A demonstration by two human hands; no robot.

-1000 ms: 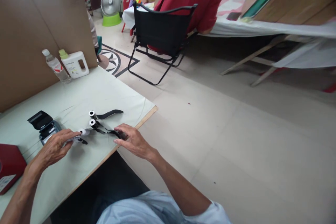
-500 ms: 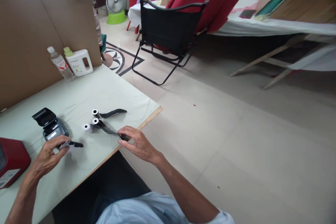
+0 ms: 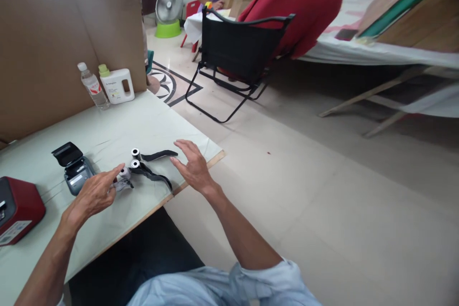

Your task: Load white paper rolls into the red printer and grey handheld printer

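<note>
My left hand (image 3: pixel 95 193) is beside a small white roll (image 3: pixel 124 172), index finger stretched toward it and the other fingers curled. Close to those fingers, this roll's crumpled dark-and-clear strip (image 3: pixel 125 184) lies on the table. My right hand (image 3: pixel 193 167) is open, fingers apart, near the end of a black strip (image 3: pixel 160 154) that trails from the rear roll (image 3: pixel 135 153). A longer black strip (image 3: pixel 157 178) runs from the middle roll (image 3: pixel 135 164) toward the table edge. Left of the rolls stands a small grey printer-like device (image 3: pixel 78 174) with its lid up.
A red box-shaped thing (image 3: pixel 22 208) sits at the table's left. A water bottle (image 3: pixel 93 87) and a white jug (image 3: pixel 117 87) stand against a cardboard panel (image 3: pixel 46 52). Beyond are a black folding chair (image 3: pixel 244 40), a fan (image 3: pixel 169 7) and other people.
My left hand moved right to the white roll, and its strip now lies on the table. My right hand let go of the middle roll's black strip and moved up and away. The view shifted slightly.
</note>
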